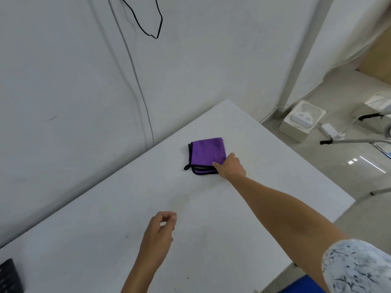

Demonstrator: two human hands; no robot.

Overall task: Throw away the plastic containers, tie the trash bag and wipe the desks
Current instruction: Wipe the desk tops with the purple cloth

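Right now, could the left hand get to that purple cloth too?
Probably yes: only bare desk lies between the left hand and the purple cloth, though the right hand holds its near corner.

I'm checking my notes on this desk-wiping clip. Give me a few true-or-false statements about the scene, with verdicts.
1. The purple cloth lies folded on the desk. True.
2. The right hand touches a corner of the cloth. True.
3. The left hand holds a plastic container. False: it holds nothing and is over the desk.
4. The black cable lies across the desk. False: it hangs on the wall above.
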